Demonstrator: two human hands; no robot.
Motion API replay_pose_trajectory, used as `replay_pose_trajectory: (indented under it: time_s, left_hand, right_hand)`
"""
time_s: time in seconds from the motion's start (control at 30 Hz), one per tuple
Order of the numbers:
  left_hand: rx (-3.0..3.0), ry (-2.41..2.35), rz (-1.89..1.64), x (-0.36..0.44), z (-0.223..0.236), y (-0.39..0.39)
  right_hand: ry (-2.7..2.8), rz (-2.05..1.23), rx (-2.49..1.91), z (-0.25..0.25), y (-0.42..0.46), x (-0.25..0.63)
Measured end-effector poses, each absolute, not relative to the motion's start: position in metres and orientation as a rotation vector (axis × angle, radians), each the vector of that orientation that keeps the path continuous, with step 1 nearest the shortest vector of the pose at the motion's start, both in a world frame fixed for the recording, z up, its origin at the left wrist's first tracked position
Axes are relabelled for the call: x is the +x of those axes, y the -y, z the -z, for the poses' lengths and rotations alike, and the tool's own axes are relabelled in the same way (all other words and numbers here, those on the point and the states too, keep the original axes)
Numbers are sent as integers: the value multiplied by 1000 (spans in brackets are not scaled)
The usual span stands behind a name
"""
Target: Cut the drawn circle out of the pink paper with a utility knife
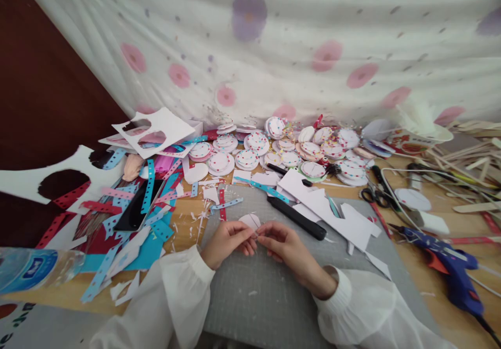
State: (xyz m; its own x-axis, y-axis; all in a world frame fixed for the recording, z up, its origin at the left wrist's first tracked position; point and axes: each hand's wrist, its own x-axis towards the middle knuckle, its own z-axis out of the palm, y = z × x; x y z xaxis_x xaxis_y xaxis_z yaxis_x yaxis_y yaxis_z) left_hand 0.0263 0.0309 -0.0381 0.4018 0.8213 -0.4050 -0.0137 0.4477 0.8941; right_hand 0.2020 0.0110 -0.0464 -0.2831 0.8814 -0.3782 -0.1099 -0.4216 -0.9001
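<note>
My left hand (230, 240) and my right hand (288, 245) meet over the grey cutting mat (270, 297), fingertips nearly touching. Both are closed in a pinch on a thin dark strand (256, 230), which looks like thread or fine wire; its ends are hard to see. Just beyond the fingertips lies a small white paper disc (249, 219); whether it touches the fingers I cannot tell. A black utility knife (297, 217) rests on the mat beyond my right hand. Cut white board scraps (332, 211) lie to the right of it.
Decorated round paper pieces (246, 160) are heaped at the back against a floral curtain (250, 67). At right are a blue glue gun (450, 265), scissors (373, 196) and wooden sticks (477, 156). Ribbon scraps (113, 208), a phone (136, 208) and a plastic bottle (37, 268) crowd the left.
</note>
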Motion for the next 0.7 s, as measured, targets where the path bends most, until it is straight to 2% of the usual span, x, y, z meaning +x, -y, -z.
replay_pose_trajectory:
  time_s: [0.7]
  left_hand:
    - [1079, -1057, -658, 27, 40, -31]
  right_hand:
    - [1056, -1761, -1255, 41, -11, 201]
